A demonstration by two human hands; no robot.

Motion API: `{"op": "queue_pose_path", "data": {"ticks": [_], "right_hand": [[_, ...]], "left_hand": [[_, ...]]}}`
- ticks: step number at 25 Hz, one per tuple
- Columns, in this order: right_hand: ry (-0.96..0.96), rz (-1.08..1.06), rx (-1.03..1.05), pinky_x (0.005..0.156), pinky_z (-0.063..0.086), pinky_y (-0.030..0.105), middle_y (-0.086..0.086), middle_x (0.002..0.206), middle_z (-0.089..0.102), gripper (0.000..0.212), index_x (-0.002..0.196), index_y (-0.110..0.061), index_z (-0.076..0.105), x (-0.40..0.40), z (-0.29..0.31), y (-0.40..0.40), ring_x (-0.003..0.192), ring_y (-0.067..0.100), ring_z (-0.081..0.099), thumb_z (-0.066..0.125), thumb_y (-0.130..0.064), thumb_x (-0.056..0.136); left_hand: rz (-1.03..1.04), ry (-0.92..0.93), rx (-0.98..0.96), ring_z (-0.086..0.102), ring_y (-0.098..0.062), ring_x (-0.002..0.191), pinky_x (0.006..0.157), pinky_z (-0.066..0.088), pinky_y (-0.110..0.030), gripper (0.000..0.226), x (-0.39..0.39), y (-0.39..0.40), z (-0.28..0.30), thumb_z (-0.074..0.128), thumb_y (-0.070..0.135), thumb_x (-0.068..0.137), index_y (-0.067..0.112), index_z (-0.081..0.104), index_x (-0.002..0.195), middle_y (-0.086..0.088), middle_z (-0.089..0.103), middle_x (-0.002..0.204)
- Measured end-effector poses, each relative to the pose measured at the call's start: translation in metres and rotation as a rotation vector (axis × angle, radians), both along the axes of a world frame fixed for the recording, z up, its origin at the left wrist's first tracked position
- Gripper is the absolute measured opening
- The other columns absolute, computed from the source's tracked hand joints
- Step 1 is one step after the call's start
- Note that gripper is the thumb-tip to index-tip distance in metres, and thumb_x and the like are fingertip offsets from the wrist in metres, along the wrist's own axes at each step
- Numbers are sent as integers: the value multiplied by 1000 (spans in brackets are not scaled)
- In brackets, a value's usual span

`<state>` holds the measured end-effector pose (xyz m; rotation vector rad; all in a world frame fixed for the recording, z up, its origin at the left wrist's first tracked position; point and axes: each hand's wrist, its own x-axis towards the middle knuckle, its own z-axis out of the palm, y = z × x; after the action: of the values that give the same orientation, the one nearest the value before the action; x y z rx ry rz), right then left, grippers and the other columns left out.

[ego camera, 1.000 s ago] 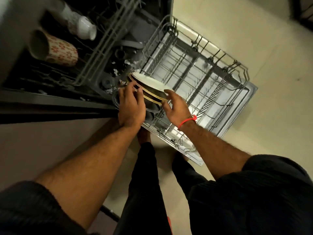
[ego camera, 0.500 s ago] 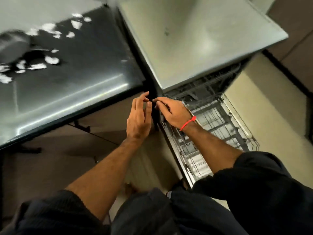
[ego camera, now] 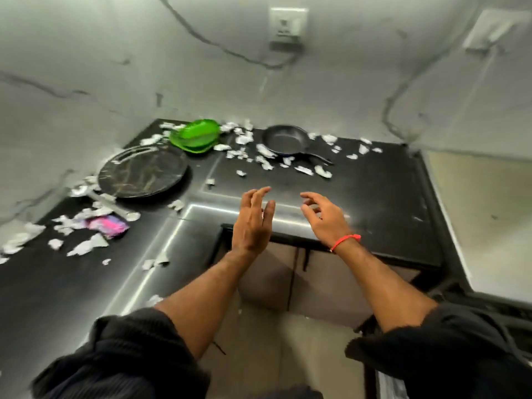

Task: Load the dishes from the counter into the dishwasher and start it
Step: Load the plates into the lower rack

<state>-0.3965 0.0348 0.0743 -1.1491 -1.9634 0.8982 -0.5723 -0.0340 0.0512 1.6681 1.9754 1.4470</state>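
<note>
On the black counter (ego camera: 374,191) lie a large dark marbled plate (ego camera: 142,171) at the left, green plastic plates (ego camera: 194,136) stacked behind it, and a small black frying pan (ego camera: 286,141) at the back. A spoon (ego camera: 115,207) lies near the dark plate. My left hand (ego camera: 253,220) and my right hand (ego camera: 324,216) hover empty above the counter's front edge, fingers loosely spread. The dishwasher shows only as a dark edge (ego camera: 489,309) at the lower right.
Torn white paper scraps (ego camera: 244,148) litter the counter, and a pink-purple packet (ego camera: 108,224) lies at the left. A wall socket (ego camera: 288,27) with a cable hangs above. Brown cabinet doors (ego camera: 288,283) stand below the counter.
One second ago both hands set plates into the lower dishwasher rack. They have let go and risen, and my view has swung up from the dishwasher to the counter.
</note>
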Motion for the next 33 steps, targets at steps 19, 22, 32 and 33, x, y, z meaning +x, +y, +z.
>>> {"op": "queue_pose_path", "data": {"ticks": [19,22,32,33], "right_hand": [[-80,349,-129,88,51,30,4,115,60,48,137,-19,51,-348,-38,21,90,15,62,59,-12,91],[-105,315,-253,83,45,27,1,110,60,49,139,-18,47,-383,-47,51,90,15,60,58,-14,92],[75,198,-915,86,58,43,13,112,61,61,144,-16,36,-446,-88,137,95,31,68,65,-33,93],[65,192,-924,80,60,41,15,111,63,62,144,-14,36,-448,-91,140,90,31,69,64,-34,93]], "left_hand": [[545,-91,-288,55,-20,116,103,50,-36,59,-282,-66,-36,67,17,90,23,44,143,-3,26,144],[602,-224,-320,57,-23,119,109,47,-40,56,-307,-33,-42,66,15,90,20,46,142,-4,31,143],[1141,-787,-252,56,-35,121,98,53,-42,86,-355,61,-38,76,15,88,22,23,156,-17,31,150],[1181,-859,-228,65,-36,107,82,60,-39,88,-356,63,-41,76,13,87,25,22,155,-18,32,147]]}}
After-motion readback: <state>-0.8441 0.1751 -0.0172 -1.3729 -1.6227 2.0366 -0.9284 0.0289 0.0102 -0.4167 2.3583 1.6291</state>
